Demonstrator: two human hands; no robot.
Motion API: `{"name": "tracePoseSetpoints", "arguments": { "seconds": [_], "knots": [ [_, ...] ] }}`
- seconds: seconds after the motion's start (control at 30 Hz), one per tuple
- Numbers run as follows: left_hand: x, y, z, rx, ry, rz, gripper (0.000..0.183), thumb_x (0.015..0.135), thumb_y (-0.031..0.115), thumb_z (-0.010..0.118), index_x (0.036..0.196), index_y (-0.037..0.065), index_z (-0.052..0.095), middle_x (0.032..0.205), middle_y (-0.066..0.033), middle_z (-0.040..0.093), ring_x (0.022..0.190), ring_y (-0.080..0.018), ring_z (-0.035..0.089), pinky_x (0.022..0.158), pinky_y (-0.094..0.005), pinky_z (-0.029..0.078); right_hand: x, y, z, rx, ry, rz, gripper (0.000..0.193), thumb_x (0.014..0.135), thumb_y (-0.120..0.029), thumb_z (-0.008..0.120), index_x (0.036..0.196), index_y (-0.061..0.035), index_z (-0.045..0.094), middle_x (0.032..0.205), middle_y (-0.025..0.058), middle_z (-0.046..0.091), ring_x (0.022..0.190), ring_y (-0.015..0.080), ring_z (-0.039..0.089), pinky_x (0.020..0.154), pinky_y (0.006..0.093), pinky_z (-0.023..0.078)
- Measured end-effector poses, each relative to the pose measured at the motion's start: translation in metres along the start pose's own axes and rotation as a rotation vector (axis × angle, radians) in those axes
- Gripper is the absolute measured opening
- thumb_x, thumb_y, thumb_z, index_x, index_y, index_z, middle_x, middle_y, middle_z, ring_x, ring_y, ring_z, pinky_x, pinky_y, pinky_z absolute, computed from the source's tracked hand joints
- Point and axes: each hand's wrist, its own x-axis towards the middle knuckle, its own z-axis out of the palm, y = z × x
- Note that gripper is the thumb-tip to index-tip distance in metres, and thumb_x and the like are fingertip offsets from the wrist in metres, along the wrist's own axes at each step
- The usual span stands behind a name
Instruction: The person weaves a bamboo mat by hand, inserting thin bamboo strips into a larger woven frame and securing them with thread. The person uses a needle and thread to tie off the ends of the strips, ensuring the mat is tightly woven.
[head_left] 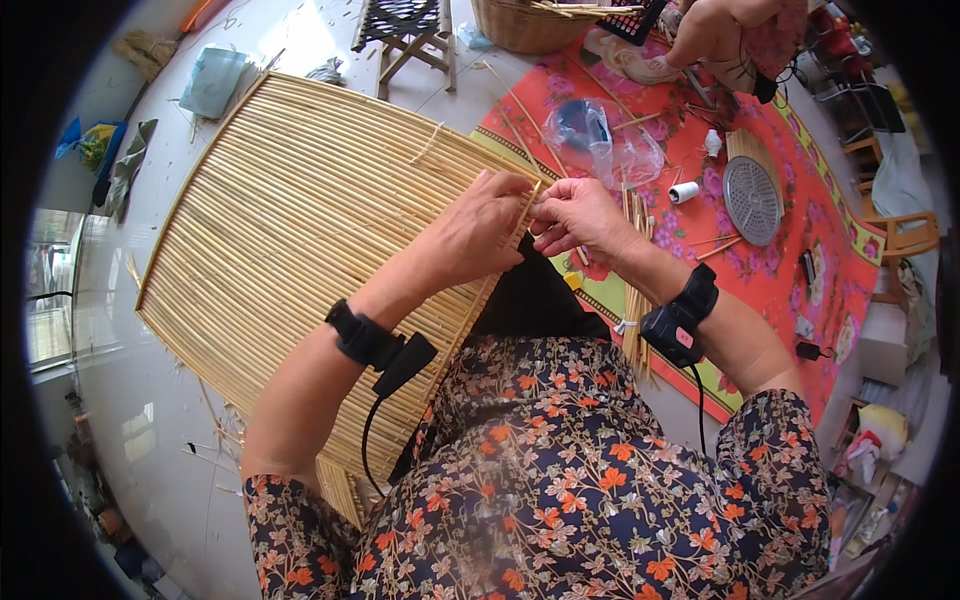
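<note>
A large panel of parallel straw-coloured stalks (290, 190) lies slanted across my lap and out to the left, framed by thicker stalks along its edges. My left hand (478, 232) is closed over its right-hand edge, near the upper corner. A yellowish stalk tip (535, 190) sticks up between my two hands. Right beside it, my right hand (582, 215) is pinched, its fingertips close to that edge; whatever they hold is too small to make out. A short white tie (428, 143) lies on the panel's upper part.
On the right spreads a red floral mat (720, 290) with a bundle of stalks (636, 270), a thread spool (683, 192), a grey perforated disc (752, 200) and a clear plastic bag (625, 150). A folding stool (405, 45) and wicker basket (525, 25) stand beyond; another person's arm (715, 35) is at top right.
</note>
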Motion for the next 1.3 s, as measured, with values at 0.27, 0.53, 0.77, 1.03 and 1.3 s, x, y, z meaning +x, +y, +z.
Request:
{"name": "tracePoseSetpoints", "arguments": {
  "seconds": [0.27,0.53,0.77,1.03,1.3],
  "knots": [
    [-0.011,-0.003,0.009,-0.017,0.056,0.049,0.052,0.073,0.015,0.093,0.113,-0.001,0.064,0.151,-0.0209,0.056,0.140,-0.0412,0.053,0.116,-0.0470,0.048,-0.009,-0.001,-0.003,-0.117,0.007,-0.033,0.017,0.102,-0.012,0.068,0.108,0.0030,0.065,0.089,0.0144,0.074,0.072,0.0244,0.078,0.061,0.0345,0.067],
    [-0.016,-0.003,0.009,0.079,-0.023,0.060,0.067,0.087,0.020,0.083,0.147,0.002,0.061,0.161,-0.0172,0.050,0.149,-0.0397,0.047,0.128,-0.0532,0.033,-0.030,-0.003,-0.043,-0.925,0.335,-0.640,0.018,0.095,-0.015,0.073,0.106,-0.0011,0.077,0.097,0.0171,0.076,0.091,0.0360,0.075,0.081,0.0467,0.057],
    [-0.001,0.011,-0.004,0.184,-0.095,0.051,0.061,0.083,0.021,0.084,0.137,0.005,0.061,0.162,-0.0125,0.052,0.140,-0.0371,0.053,0.116,-0.0499,0.042,-0.021,0.008,-0.063,-0.896,0.159,-0.549,0.022,0.095,-0.020,0.072,0.106,-0.0023,0.079,0.100,0.0187,0.076,0.095,0.0381,0.074,0.084,0.0482,0.057],
    [-0.001,0.008,-0.003,0.149,-0.097,0.052,0.062,0.080,0.021,0.085,0.135,0.007,0.060,0.161,-0.0112,0.054,0.138,-0.0376,0.054,0.114,-0.0493,0.044,-0.029,-0.010,-0.048,-0.602,0.007,-0.280,0.015,0.093,-0.011,0.072,0.099,0.0024,0.076,0.087,0.0141,0.076,0.077,0.0247,0.076,0.072,0.0395,0.059],
    [-0.001,0.006,0.000,0.177,-0.101,0.041,0.061,0.081,0.022,0.084,0.135,0.008,0.060,0.160,-0.0105,0.055,0.139,-0.0366,0.054,0.115,-0.0489,0.043,-0.013,0.004,-0.044,-0.057,-0.121,0.021,0.012,0.097,-0.013,0.078,0.101,-0.0032,0.072,0.084,0.0009,0.073,0.070,0.0101,0.072,0.059,0.0245,0.058]
  ]
}}
